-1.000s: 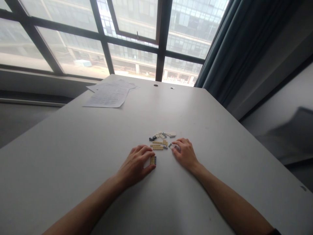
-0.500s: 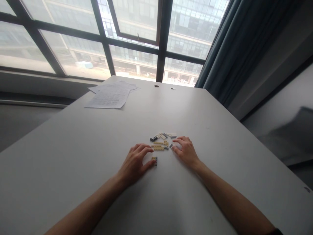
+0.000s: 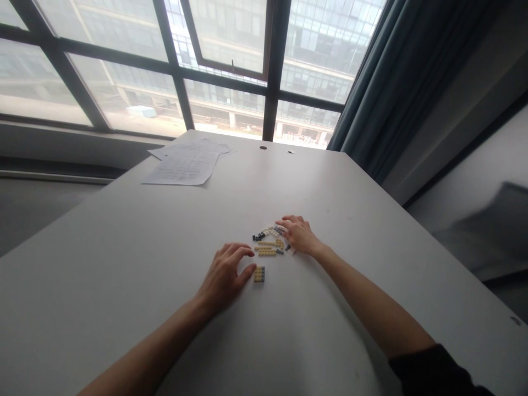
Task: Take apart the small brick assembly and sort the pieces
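Note:
My left hand rests on the table with thumb and fingers apart, holding nothing. Its thumb tip is close beside a small block of tan and grey toy bricks; whether they touch I cannot tell. My right hand reaches over the right end of a loose pile, fingers spread and covering some pieces. Beyond the left fingertips lie long tan bricks and a small grey brick. Black bricks sit at the pile's left, with white bricks at its back.
The pieces lie on a large white table. Printed papers are spread at its far left. Two cable holes, one of them a dark hole, are near the far edge. Windows stand behind, with a dark curtain at the right.
My right hand has moved forward and left, over the back of the pile. My left thumb has drawn back from the tan and grey block, uncovering it.

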{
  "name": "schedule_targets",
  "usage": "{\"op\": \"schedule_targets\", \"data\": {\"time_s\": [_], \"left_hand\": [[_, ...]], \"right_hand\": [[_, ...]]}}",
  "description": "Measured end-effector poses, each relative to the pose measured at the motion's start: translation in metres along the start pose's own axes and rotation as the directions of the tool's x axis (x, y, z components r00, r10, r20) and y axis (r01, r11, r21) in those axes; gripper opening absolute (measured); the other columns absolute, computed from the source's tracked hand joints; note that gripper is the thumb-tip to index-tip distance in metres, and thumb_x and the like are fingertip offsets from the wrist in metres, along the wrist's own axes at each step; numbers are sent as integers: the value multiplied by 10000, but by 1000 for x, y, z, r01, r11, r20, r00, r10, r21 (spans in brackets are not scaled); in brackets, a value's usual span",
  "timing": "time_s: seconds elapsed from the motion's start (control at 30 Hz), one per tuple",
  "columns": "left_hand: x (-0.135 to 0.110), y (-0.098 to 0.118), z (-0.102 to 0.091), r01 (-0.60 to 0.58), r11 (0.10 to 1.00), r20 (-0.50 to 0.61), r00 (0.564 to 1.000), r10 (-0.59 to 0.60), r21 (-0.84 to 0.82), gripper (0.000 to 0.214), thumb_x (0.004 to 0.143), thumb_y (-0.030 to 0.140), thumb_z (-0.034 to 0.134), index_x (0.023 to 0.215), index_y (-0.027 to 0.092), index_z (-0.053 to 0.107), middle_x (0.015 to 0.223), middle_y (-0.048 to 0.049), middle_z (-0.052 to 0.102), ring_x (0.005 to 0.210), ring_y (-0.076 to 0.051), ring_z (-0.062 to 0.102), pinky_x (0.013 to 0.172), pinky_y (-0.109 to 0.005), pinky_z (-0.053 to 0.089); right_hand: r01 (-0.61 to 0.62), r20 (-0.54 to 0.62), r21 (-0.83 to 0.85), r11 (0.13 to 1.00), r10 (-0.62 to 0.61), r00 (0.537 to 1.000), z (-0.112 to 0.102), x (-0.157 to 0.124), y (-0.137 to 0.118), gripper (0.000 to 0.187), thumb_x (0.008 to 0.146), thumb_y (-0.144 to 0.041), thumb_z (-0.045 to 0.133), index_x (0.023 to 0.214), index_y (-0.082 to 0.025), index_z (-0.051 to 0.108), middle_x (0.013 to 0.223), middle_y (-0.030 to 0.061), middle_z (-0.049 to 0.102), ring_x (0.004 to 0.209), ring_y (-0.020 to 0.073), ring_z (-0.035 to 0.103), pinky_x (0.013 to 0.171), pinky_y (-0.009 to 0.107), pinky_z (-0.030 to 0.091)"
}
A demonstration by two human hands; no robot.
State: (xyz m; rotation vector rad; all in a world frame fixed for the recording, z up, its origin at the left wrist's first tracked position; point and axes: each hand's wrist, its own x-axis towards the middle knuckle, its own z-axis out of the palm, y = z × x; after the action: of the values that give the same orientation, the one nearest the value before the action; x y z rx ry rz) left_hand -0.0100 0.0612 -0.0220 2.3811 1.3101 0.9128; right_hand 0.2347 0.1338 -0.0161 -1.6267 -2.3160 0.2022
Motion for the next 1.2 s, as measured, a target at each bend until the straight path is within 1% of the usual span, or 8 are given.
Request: {"op": "schedule_targets", "data": {"time_s": [0.2, 0.5, 0.67, 0.73, 0.83, 1.0, 1.1, 1.2], "left_hand": [[0, -2, 1, -8, 1000, 3, 1000, 8, -2, 159, 845, 302, 536, 954, 211, 607, 1084, -70, 621, 1046, -245, 526, 919, -434, 426], [-1, 0, 0, -12, 1000, -4, 1000, 12, 21, 140, 838, 297, 560, 942, 214, 603, 1076, -62, 627, 1047, -246, 526, 913, -423, 421], [-2, 2, 1, -116, 991, -92, 988, 122, 66, 170, 851, 285, 568, 1001, 211, 594, 1057, -68, 637, 1030, -235, 539, 908, -406, 419], [-3, 4, 2, -169, 982, -151, 972, 179, 79, 226, 859, 280, 571, 1076, 216, 579, 1053, -70, 641, 1025, -226, 544, 910, -393, 423], [-5, 7, 2, -223, 971, -224, 945, 238, 90, 309, 860, 269, 591, 1165, 242, 552, 1051, -61, 645, 1016, -213, 555, 900, -372, 435], [-6, 10, 1, -310, 947, -344, 883, 320, 88, 316, 842, 205, 621, 1149, 266, 581, 959, -27, 666, 934, -181, 590, 848, -331, 460], [-4, 10, 2, -345, 934, -409, 843, 350, 88, 297, 823, 175, 643, 1109, 247, 609, 904, -24, 674, 880, -172, 600, 810, -320, 468], [-2, 11, 2, -350, 934, -421, 837, 349, 78, 292, 802, 149, 665, 1078, 232, 619, 873, -23, 677, 853, -170, 599, 794, -320, 470]], "right_hand": [[40, 65, -8, 999, -40, 997, 1, 9, -2, 313, 857, -194, 542, 1138, -303, 627, 1285, 46, 552, 1209, 260, 426, 972, 467, 357], [98, 4, 19, 995, -98, 995, 2, -2, -6, 293, 844, -130, 560, 1123, -218, 573, 1195, 75, 575, 1157, 227, 445, 972, 420, 347], [102, -77, 289, 952, -83, 994, -5, -23, -22, 264, 840, -142, 563, 1099, -189, 573, 1184, 86, 574, 1159, 223, 463, 1004, 418, 348], [59, -27, 540, 840, -53, 998, -10, -34, -33, 231, 861, -190, 545, 1089, -180, 578, 1150, 84, 591, 1095, 205, 520, 975, 393, 393], [-109, 137, 880, 462, -27, 990, -16, -49, -53, 222, 865, -278, 557, 1059, -180, 603, 1040, 62, 640, 950, 177, 597, 873, 337, 464], [-362, 352, 916, -172, -87, 932, -21, -65, -79, 284, 788, -377, 681, 959, -152, 670, 902, 54, 664, 801, 139, 603, 752, 273, 469], [-431, 412, 831, -353, -130, 902, -18, -65, -85, 297, 773, -382, 707, 920, -126, 671, 879, 56, 666, 752, 120, 595, 733, 267, 462], [-444, 436, 796, -411, -120, 892, -13, -65, -86, 298, 754, -373, 731, 891, -116, 665, 843, 43, 660, 728, 116, 599, 717, 265, 459]]}}
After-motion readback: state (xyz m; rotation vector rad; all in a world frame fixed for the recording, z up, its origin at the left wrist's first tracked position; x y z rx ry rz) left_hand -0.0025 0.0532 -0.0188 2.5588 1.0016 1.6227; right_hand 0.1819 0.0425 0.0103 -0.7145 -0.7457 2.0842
